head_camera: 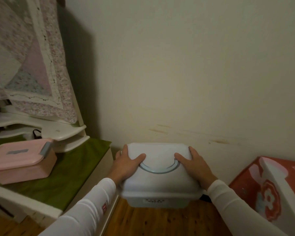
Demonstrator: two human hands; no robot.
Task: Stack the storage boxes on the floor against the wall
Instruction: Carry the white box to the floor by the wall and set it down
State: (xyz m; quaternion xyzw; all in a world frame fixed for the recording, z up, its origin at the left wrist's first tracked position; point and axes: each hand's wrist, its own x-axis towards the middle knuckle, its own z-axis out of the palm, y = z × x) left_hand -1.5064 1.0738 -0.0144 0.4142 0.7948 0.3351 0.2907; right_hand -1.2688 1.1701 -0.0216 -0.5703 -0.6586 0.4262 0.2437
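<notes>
A pale blue storage box [160, 183] with a curved handle folded flat on its lid stands against the cream wall, over the wooden floor [160, 222]. My left hand [126, 165] grips the lid's left edge and my right hand [193, 163] grips its right edge, thumbs resting on top near the handle. What lies under the box is hidden. A pink storage box [21, 160] with a grey clasp sits on the low white table to the left, apart from my hands.
The low table [66, 176] has a green cover and stands close to the blue box's left side. A white shelf unit and a hanging quilt [27, 65] rise behind it. A red box with flower print [269, 193] leans at the right.
</notes>
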